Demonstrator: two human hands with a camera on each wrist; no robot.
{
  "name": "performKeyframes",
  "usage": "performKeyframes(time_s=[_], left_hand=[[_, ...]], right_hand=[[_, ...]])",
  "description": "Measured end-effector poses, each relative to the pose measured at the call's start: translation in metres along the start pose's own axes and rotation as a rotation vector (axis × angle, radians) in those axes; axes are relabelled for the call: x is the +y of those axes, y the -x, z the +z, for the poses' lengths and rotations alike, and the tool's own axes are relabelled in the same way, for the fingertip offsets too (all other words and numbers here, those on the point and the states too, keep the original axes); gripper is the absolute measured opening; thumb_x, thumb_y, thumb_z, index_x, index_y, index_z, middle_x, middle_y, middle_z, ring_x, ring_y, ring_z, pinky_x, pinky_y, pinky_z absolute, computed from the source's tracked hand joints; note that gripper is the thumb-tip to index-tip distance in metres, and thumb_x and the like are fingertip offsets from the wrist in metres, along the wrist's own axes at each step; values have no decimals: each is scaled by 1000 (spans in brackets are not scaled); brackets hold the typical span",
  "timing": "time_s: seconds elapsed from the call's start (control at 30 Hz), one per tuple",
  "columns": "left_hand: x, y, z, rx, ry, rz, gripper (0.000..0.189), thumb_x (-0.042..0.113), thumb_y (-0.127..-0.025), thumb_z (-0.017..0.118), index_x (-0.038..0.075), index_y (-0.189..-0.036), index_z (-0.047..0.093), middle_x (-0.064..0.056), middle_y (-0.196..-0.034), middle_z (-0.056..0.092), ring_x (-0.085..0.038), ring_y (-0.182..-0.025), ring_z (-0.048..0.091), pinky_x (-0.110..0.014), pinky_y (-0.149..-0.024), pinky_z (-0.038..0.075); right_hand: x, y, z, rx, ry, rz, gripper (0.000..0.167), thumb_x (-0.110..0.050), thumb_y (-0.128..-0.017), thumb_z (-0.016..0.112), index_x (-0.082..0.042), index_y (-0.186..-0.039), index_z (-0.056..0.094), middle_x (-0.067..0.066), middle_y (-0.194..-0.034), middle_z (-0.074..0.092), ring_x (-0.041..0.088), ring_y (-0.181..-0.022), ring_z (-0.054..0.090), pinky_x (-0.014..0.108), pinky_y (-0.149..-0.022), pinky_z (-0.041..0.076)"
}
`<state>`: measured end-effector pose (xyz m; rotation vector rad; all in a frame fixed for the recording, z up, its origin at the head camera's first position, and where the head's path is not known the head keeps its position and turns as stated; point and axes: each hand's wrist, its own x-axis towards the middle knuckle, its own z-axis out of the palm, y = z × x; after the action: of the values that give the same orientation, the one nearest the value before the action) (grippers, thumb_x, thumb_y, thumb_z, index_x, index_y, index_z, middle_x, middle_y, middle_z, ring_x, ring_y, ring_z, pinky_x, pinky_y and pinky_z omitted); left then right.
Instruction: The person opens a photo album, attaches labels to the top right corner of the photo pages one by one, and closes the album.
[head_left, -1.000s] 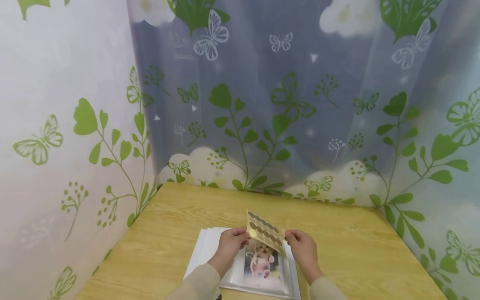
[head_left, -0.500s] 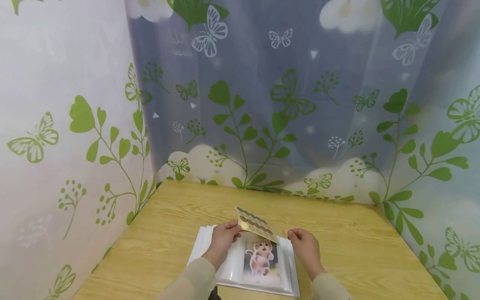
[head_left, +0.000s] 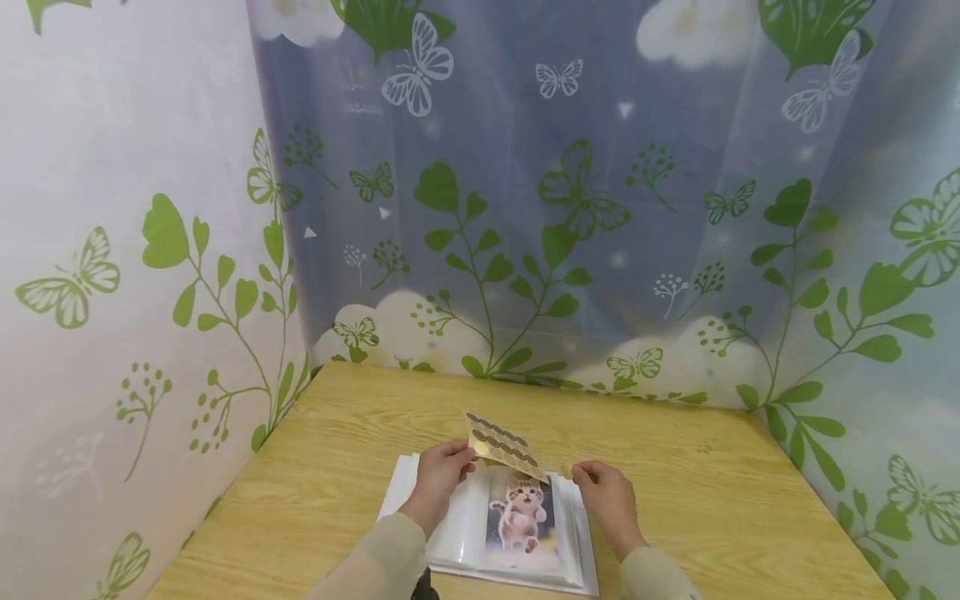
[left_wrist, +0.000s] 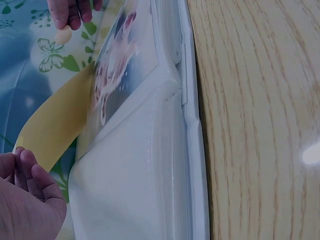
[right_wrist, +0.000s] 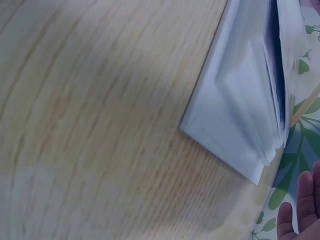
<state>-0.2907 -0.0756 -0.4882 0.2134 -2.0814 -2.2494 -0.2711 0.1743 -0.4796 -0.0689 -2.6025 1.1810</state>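
My left hand pinches the left edge of a sheet of round stickers, held tilted over an open photo album. Several dark round stickers in rows and one pale yellow spot show on the sheet. Between thumb and finger of my right hand is a small round sticker, apart from the sheet. Under the sheet's lower edge, a kitten photo fills the album's right page. The left wrist view shows the sheet's plain yellowish back.
The album lies on a wood-grain table near its front edge. Its thick stack of clear-sleeved pages is fanned in the right wrist view. Patterned curtains with leaves and butterflies enclose the table at the back and sides.
The right hand has come away from the sheet with a round sticker in its fingers. My left hand has moved the sheet leftward, uncovering more of the kitten photo.
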Motion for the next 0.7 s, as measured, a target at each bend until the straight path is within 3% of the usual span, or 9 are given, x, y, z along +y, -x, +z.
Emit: performKeyframes(time_s=[0.33,0.7], left_hand=[[5,0,3,-3,-3,3,26,2,-94,62,-12,-116,64,-12,-92,73,-12,-74,64,-34,-76,55],[7,-15,-13,22,-26,22,25,1,-95,60,-13,-117,64,-17,-95,72,-23,-83,66,-41,-84,55]], right_hand=[[1,2,-1,0,-3,0,18,-16,-96,62,-3,-93,74,4,-85,72,18,-78,63,34,-68,51],[2,3,-2,-1,2,-2,18,-16,-96,62,-3,-94,74,4,-85,72,20,-80,64,35,-70,51]])
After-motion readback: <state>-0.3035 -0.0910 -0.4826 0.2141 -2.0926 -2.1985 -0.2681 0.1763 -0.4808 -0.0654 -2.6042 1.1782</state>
